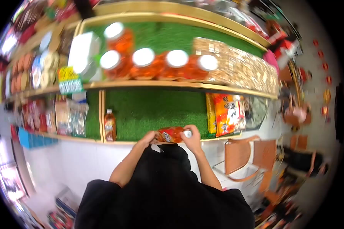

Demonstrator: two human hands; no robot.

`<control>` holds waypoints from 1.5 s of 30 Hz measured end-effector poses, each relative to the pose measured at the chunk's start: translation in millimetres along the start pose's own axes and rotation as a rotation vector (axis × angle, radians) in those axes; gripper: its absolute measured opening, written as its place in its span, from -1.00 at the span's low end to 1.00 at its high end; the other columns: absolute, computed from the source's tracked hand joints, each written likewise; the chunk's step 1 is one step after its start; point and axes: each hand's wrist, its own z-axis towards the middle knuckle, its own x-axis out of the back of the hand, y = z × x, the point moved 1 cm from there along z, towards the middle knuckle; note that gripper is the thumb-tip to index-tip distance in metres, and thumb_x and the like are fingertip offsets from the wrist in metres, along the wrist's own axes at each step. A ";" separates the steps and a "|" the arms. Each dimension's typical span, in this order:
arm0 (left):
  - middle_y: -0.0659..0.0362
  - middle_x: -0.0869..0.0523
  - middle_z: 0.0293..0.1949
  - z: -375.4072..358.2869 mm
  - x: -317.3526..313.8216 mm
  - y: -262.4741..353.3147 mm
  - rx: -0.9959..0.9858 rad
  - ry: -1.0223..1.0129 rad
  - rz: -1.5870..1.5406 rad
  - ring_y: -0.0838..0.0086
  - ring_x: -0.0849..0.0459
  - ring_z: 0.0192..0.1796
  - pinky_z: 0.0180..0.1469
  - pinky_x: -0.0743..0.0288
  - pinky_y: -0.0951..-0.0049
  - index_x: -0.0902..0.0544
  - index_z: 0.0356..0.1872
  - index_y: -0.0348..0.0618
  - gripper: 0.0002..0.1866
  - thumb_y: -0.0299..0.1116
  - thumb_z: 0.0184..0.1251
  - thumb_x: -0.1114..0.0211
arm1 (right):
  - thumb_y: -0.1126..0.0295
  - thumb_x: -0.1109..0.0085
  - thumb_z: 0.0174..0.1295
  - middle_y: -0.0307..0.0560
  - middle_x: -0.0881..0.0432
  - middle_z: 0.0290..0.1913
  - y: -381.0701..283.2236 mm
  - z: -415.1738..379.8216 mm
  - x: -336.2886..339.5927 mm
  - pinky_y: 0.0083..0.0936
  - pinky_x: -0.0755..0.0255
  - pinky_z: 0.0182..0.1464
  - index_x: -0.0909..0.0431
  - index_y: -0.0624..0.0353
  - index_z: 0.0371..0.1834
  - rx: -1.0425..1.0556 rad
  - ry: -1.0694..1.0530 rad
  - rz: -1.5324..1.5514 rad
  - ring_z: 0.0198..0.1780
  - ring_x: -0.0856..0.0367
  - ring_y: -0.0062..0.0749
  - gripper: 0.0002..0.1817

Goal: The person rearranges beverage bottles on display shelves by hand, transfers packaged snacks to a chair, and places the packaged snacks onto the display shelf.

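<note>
A bottle of reddish-orange drink with a white cap lies sideways between my two hands at the front edge of the lower shelf. My left hand grips its base end. Around the cap end, my right hand has its fingers closed. A similar bottle stands upright at the left end of the green-lined compartment, beside the wooden divider. Orange and yellow snack bags stand at the compartment's right end.
On the upper shelf stand several white-lidded jars and a long row of wrapped packs. Packaged goods fill the lower left. Brown chairs stand at the right, and a person in black is farther right.
</note>
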 end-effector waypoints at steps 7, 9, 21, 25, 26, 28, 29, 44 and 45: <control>-0.05 -0.61 -0.12 -53.0 -117.8 81.2 -0.253 -0.184 0.719 0.50 -0.57 -0.63 -0.57 -0.45 0.53 0.15 0.45 -0.27 -0.09 -0.14 0.27 -0.22 | 0.55 -0.17 0.02 -0.04 -0.56 -0.36 33.4 -46.3 118.5 -0.47 -0.39 -0.14 -0.52 0.28 -0.44 -0.121 0.609 0.184 -0.26 -0.53 -0.31 -0.95; -0.08 -0.61 -0.08 -69.8 -141.2 89.4 -0.247 -0.281 0.876 0.51 -0.54 -0.65 -0.60 -0.39 0.56 0.13 0.45 -0.28 -0.10 -0.17 0.28 -0.24 | 0.53 -0.12 0.06 -0.02 -0.55 -0.42 40.2 -50.1 123.9 -0.47 -0.37 -0.19 -0.50 0.31 -0.47 -0.125 0.710 0.253 -0.30 -0.53 -0.30 -0.94; 0.00 -0.60 -0.02 -58.0 -250.7 46.7 -0.119 -0.355 1.220 0.50 -0.59 -0.16 -0.30 -0.50 0.56 0.09 0.47 -0.17 0.03 -0.35 0.10 -0.46 | 0.40 -0.28 -0.03 -0.03 -0.46 -0.37 65.7 -130.6 203.8 -0.37 -0.38 -0.26 -0.45 0.16 -0.42 -0.120 0.633 0.212 -0.33 -0.50 -0.12 -0.80; -0.03 -0.52 0.10 -56.6 -252.4 31.8 -0.244 -0.461 0.888 0.39 -0.57 0.07 0.06 -0.52 0.42 0.10 0.47 -0.13 0.04 -0.56 0.04 -0.45 | 0.38 -0.33 -0.04 -0.05 -0.47 -0.37 38.8 -115.2 238.9 -0.39 -0.43 -0.26 -0.47 0.15 -0.43 0.004 0.482 0.172 -0.32 -0.54 -0.17 -0.79; -0.04 -0.47 0.14 -68.8 -255.5 33.8 -0.256 -0.426 0.906 0.36 -0.53 0.12 0.13 -0.47 0.41 0.11 0.47 -0.14 0.05 -0.58 0.03 -0.44 | 0.38 -0.33 -0.03 -0.07 -0.48 -0.37 25.7 -104.7 246.2 -0.41 -0.44 -0.28 -0.48 0.15 -0.45 0.063 0.428 0.182 -0.34 -0.55 -0.19 -0.80; -0.06 -0.39 0.23 -100.1 -261.6 40.1 -0.254 -0.341 0.895 0.33 -0.48 0.19 0.21 -0.41 0.40 0.11 0.46 -0.13 0.07 -0.60 0.00 -0.45 | 0.38 -0.33 -0.01 -0.10 -0.49 -0.37 -0.1 -78.1 249.1 -0.43 -0.46 -0.33 -0.50 0.15 -0.48 0.212 0.325 0.177 -0.38 -0.57 -0.23 -0.83; -0.05 -0.38 0.24 -109.9 -258.3 42.3 -0.334 -0.353 0.827 0.33 -0.47 0.20 0.22 -0.41 0.38 0.10 0.47 -0.12 0.06 -0.61 0.01 -0.44 | 0.38 -0.33 0.00 -0.12 -0.50 -0.37 -14.4 -65.0 245.8 -0.43 -0.47 -0.36 -0.51 0.15 -0.50 0.304 0.275 0.167 -0.40 -0.58 -0.24 -0.84; 0.07 -0.74 -0.38 -324.4 -56.3 163.8 -1.108 0.289 1.104 0.26 -0.74 -0.22 -0.14 -0.55 0.37 -0.34 0.24 -0.20 -0.14 -0.27 -0.18 -0.57 | 0.50 -0.42 -0.17 -0.20 -0.52 -0.49 -355.1 51.5 82.5 -0.59 -0.37 -0.58 -0.56 0.11 -0.62 1.096 -0.284 0.254 -0.55 -0.55 -0.43 -0.84; 0.08 -0.74 -0.40 -337.1 -35.9 172.5 -1.193 0.277 1.098 0.28 -0.74 -0.23 -0.16 -0.55 0.40 -0.34 0.24 -0.23 -0.11 -0.25 -0.20 -0.59 | 0.50 -0.40 -0.16 -0.19 -0.51 -0.50 -380.7 58.6 66.6 -0.58 -0.36 -0.56 -0.56 0.12 -0.63 1.165 -0.273 0.273 -0.53 -0.55 -0.46 -0.85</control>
